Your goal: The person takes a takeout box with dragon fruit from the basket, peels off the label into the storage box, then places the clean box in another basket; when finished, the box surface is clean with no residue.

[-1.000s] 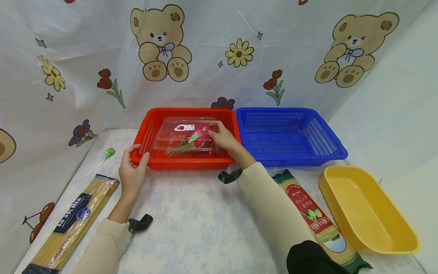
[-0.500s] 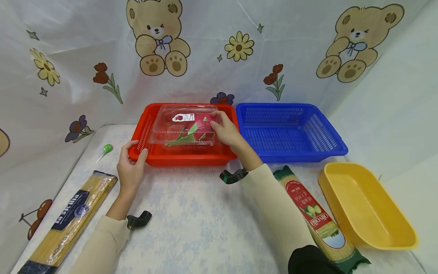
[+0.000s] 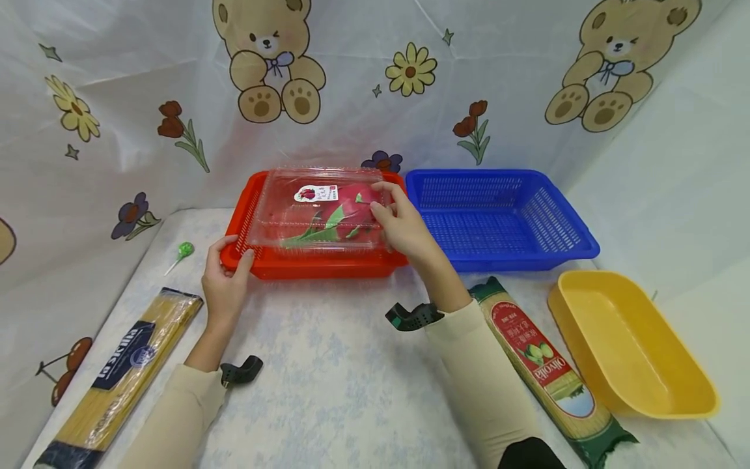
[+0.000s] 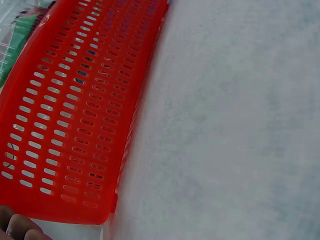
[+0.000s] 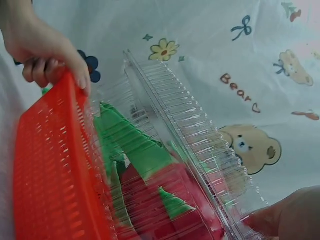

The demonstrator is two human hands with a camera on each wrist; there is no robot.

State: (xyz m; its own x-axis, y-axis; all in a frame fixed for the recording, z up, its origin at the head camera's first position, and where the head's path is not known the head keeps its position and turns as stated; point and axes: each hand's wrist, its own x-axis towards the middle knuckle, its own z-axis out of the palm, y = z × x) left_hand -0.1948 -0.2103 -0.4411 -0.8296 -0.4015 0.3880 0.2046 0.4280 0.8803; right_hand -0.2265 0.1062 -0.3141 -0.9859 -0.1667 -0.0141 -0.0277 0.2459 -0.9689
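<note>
My left hand [image 3: 225,286] grips the near left corner of a red plastic basket [image 3: 316,266], thumb outside and fingers at the rim. In the left wrist view only the knuckles [image 4: 21,229] show beside the basket's end wall [image 4: 65,115]. A clear plastic clamshell box [image 3: 272,218] with a white label hangs tilted over the basket, overlapping its back rim. Inside it lies a pink dragon fruit [image 3: 351,212] with green scales, also seen through the ribbed box wall [image 5: 175,120]. My right hand [image 3: 410,231] holds the box by its right end, thumb on the near side.
A blue basket [image 3: 498,225] stands right of the red one. Nearer on the right lie a spaghetti pack [image 3: 539,358] and a yellow tub [image 3: 633,345]. On the left are a green lollipop [image 3: 185,250] and another spaghetti pack [image 3: 123,378]. A bear-print cloth [image 3: 340,130] hangs behind.
The right hand has raised the dragon fruit box from inside the red basket to above its rim. The left hand keeps its grip on the basket corner. The head view has tilted slightly down.
</note>
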